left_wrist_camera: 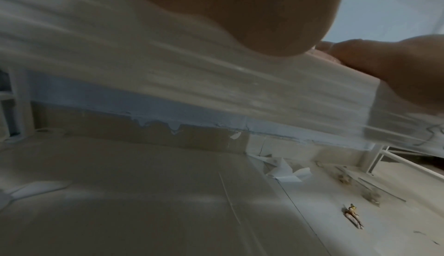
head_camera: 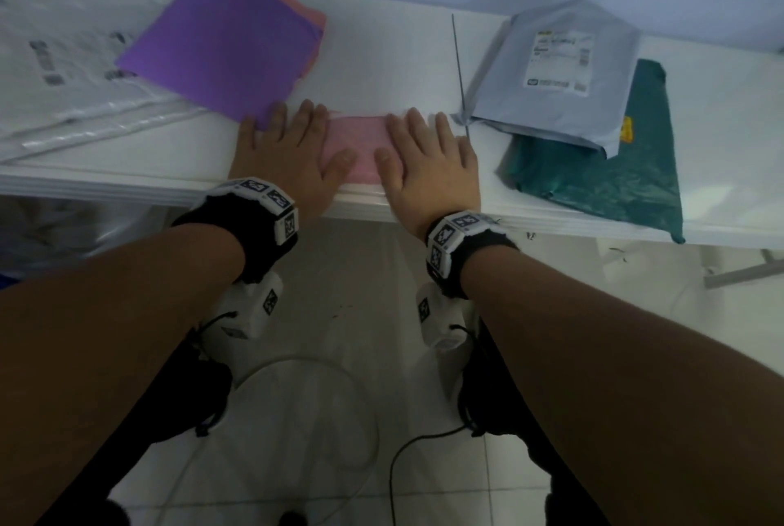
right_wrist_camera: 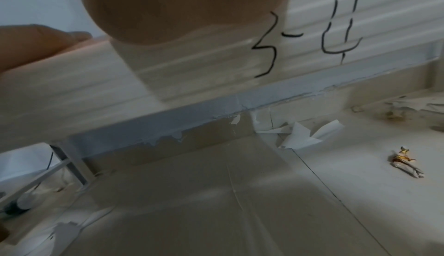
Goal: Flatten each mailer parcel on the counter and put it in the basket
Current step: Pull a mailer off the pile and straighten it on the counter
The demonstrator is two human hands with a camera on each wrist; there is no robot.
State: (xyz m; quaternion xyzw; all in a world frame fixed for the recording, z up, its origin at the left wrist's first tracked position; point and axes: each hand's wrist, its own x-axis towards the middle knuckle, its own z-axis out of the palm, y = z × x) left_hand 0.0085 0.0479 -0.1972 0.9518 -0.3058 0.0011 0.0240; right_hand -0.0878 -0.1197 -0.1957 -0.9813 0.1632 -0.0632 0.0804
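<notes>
We see a white tiled floor point(head_camera: 551, 377) with a black cable point(head_camera: 407, 453) looping across it. Under the table, torn white paper scraps point(right_wrist_camera: 302, 136) and a crumpled gold wrapper point(right_wrist_camera: 236, 160) lie on the floor.

Packing room: white counter point(head_camera: 382, 37), stacked mailers point(head_camera: 564, 71).

light: dim, bluish | blur: both wrist views smeared, head view soft | edges: wide-angle bending
</notes>
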